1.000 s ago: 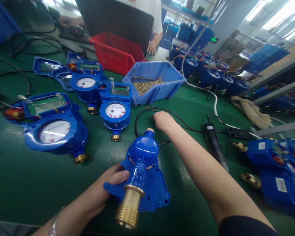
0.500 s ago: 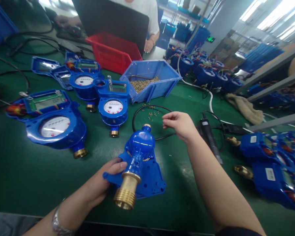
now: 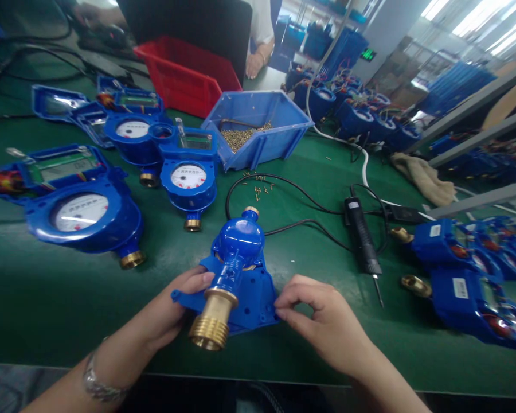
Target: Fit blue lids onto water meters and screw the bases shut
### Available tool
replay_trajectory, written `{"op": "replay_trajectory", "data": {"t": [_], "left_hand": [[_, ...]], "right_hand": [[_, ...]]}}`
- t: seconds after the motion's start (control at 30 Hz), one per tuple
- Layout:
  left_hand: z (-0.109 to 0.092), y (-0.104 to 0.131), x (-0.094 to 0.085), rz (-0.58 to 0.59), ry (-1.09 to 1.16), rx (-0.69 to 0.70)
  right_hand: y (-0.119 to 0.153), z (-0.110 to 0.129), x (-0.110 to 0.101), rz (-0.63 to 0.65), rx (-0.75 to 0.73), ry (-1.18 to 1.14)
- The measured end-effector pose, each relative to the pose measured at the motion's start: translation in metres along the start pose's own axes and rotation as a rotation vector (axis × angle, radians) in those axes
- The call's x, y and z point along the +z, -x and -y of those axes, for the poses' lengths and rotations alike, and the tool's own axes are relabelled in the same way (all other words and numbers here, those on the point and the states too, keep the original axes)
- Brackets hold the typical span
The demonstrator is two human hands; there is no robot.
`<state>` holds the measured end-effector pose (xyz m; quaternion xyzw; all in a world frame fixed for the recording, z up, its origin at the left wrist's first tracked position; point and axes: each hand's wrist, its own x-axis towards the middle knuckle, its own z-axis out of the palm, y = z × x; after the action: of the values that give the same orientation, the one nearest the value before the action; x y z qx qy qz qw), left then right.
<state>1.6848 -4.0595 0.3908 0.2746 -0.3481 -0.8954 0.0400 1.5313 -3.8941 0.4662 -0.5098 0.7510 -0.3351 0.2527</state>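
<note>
With the water meter (image 3: pixel 236 269) lying face down, the left hand (image 3: pixel 172 312) clasps its edge at nine o'clock. The right hand (image 3: pixel 322 321), fingertips pressed together, perhaps on a screw, meets its three o'clock corner.

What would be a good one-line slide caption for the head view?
Left hand holds an upturned blue water meter on the green mat; right hand pinches at its flange.
</note>
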Motion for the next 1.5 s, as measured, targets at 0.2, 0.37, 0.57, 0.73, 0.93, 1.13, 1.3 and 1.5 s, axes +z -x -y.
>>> {"op": "replay_trajectory", "data": {"t": [0.2,0.37,0.57,0.73,0.93,1.13,1.3,1.5], "left_hand": [[0.002,-0.001,-0.003,0.012,0.009,0.014],[0.0,0.0,0.002,-0.008,0.005,0.016],[-0.003,0.001,0.003,0.036,0.022,0.013],[0.001,0.0,-0.002,0.016,0.033,0.015],[0.002,0.0,0.0,0.022,0.047,-0.002],[-0.001,0.0,0.008,0.008,0.068,0.048],[0.005,-0.002,0.011,0.078,0.082,0.077],[0.012,0.001,0.02,0.046,0.099,0.124]], "right_hand": [[0.0,0.0,0.002,0.012,-0.089,0.053],[0.004,0.005,-0.005,0.11,-0.181,0.149],[-0.041,0.009,-0.036,0.122,-0.146,0.277],[-0.146,-0.022,-0.035,-0.167,0.086,0.627],[-0.207,-0.05,-0.022,-0.061,0.132,0.782],[-0.204,-0.046,-0.016,-0.038,0.093,0.78],[-0.148,-0.012,-0.032,-0.227,0.052,0.608],[0.002,0.028,-0.005,-0.313,-0.193,-0.179]]}}
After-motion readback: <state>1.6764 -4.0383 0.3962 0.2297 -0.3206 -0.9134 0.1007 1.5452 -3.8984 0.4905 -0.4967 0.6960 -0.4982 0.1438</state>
